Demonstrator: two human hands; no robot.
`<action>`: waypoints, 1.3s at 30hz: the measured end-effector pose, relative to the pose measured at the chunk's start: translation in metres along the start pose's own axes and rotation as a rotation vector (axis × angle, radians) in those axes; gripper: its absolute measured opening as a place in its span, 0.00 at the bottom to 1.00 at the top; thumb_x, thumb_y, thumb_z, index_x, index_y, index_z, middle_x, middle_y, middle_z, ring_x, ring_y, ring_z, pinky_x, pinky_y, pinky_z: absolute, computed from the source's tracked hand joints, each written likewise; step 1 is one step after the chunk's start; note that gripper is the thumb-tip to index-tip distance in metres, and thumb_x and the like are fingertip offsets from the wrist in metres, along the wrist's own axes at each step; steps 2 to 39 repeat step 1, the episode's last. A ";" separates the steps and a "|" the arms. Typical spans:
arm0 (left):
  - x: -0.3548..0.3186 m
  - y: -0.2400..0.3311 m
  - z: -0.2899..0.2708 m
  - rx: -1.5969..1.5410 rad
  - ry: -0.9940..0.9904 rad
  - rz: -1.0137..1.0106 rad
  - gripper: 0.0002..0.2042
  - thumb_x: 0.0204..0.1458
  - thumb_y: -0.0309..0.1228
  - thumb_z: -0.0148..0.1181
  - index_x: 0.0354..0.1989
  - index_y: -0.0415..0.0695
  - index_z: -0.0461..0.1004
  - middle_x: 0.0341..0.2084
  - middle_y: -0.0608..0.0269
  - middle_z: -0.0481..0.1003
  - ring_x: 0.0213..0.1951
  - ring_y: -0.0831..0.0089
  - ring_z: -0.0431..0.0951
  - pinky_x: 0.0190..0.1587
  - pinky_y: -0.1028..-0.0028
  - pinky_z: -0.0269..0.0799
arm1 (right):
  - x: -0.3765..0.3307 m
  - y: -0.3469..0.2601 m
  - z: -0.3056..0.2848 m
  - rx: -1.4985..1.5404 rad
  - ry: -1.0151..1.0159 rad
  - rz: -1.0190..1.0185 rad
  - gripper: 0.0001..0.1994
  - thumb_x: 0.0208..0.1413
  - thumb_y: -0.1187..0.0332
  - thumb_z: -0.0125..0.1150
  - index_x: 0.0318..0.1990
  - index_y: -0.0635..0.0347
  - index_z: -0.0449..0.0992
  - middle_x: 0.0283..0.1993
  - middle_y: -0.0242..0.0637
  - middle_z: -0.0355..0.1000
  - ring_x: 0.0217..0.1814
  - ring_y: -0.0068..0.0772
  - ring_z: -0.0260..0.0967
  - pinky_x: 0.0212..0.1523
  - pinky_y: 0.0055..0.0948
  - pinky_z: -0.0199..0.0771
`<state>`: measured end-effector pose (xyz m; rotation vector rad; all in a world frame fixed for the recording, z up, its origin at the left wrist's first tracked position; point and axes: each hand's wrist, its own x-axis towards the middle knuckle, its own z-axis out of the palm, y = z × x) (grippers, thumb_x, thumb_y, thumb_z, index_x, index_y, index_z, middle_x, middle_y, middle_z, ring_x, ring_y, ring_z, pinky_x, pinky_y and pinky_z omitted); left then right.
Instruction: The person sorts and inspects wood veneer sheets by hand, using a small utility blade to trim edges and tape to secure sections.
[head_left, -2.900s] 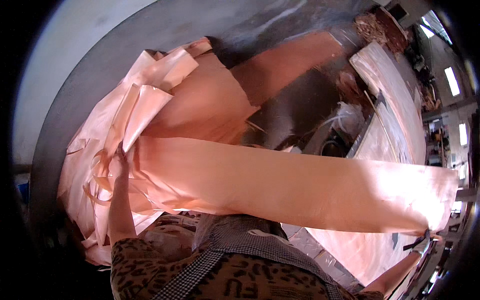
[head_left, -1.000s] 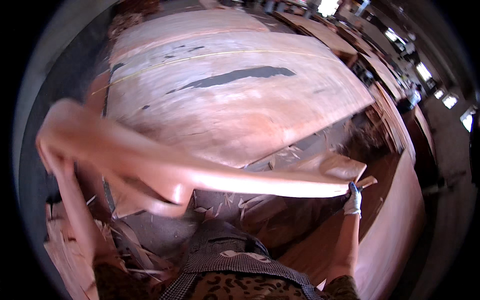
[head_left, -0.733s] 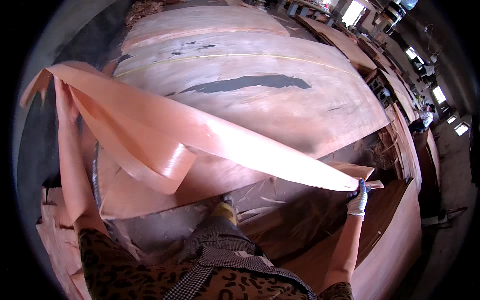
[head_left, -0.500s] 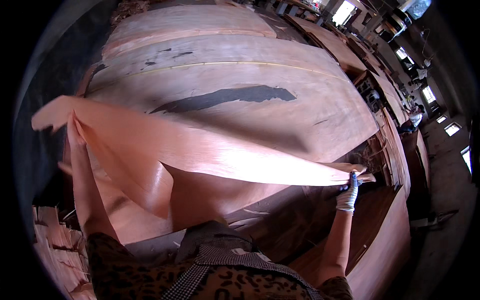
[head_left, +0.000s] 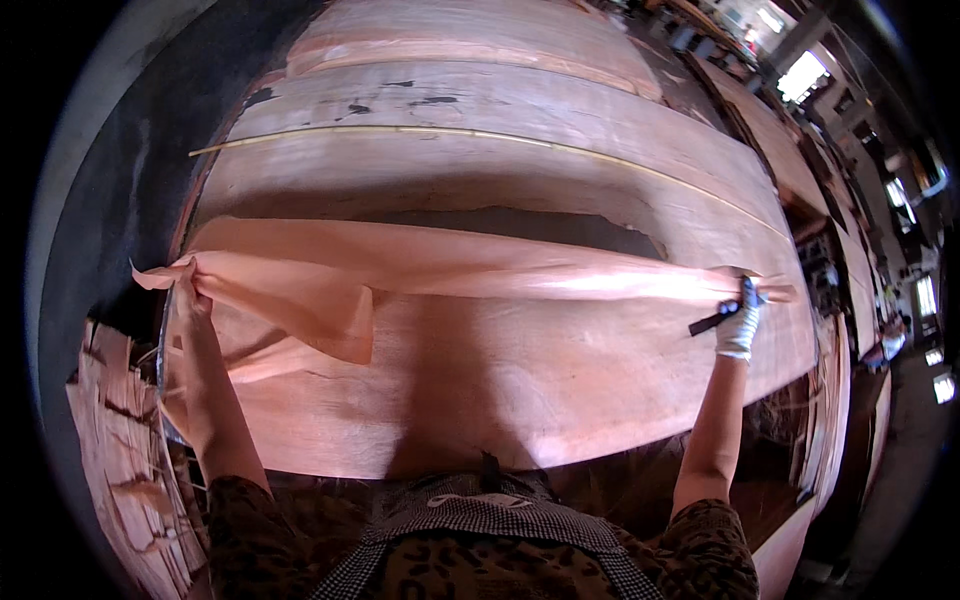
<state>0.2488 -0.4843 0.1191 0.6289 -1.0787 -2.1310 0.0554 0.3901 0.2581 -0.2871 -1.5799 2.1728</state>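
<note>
A thin reddish-tan wood veneer sheet point(head_left: 480, 262) stretches between my two hands, bunched into a long band. My left hand point(head_left: 194, 295) is closed around its left end, and a loose corner sticks out beyond the fingers. My right hand point(head_left: 739, 325), in a pale covering with dark fingertips, grips the right end. A short dark flat piece point(head_left: 706, 324) juts from that hand; its kind is unclear. Between the hands a fold of the sheet hangs down on the left. Below lies a broad veneer stack point(head_left: 570, 370), with a dark torn opening point(head_left: 530, 225) partly covered by the band.
A long thin yellowish strip point(head_left: 450, 131) lies across the stack's far part. Another veneer stack point(head_left: 470, 45) stands behind. Broken veneer scraps point(head_left: 120, 450) are heaped at the lower left. More stacks point(head_left: 770, 140) line the right side, with lit windows beyond.
Both hands have carried the veneer sheet forward over the stack. The left hand has come down and inward, and the band is now nearly level. My view has shifted too.
</note>
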 end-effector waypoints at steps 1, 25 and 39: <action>-0.007 0.005 -0.003 0.015 0.025 0.013 0.15 0.45 0.26 0.57 0.43 0.42 0.66 0.37 0.64 0.71 0.39 0.74 0.71 0.42 0.79 0.69 | 0.009 0.004 -0.002 0.023 -0.072 0.006 0.08 0.48 0.61 0.58 0.27 0.45 0.64 0.13 0.19 0.56 0.10 0.15 0.51 0.11 0.17 0.53; -0.007 0.005 -0.003 0.015 0.025 0.013 0.15 0.45 0.26 0.57 0.43 0.42 0.66 0.37 0.64 0.71 0.39 0.74 0.71 0.42 0.79 0.69 | 0.009 0.004 -0.002 0.023 -0.072 0.006 0.08 0.48 0.61 0.58 0.27 0.45 0.64 0.13 0.19 0.56 0.10 0.15 0.51 0.11 0.17 0.53; -0.007 0.005 -0.003 0.015 0.025 0.013 0.15 0.45 0.26 0.57 0.43 0.42 0.66 0.37 0.64 0.71 0.39 0.74 0.71 0.42 0.79 0.69 | 0.009 0.004 -0.002 0.023 -0.072 0.006 0.08 0.48 0.61 0.58 0.27 0.45 0.64 0.13 0.19 0.56 0.10 0.15 0.51 0.11 0.17 0.53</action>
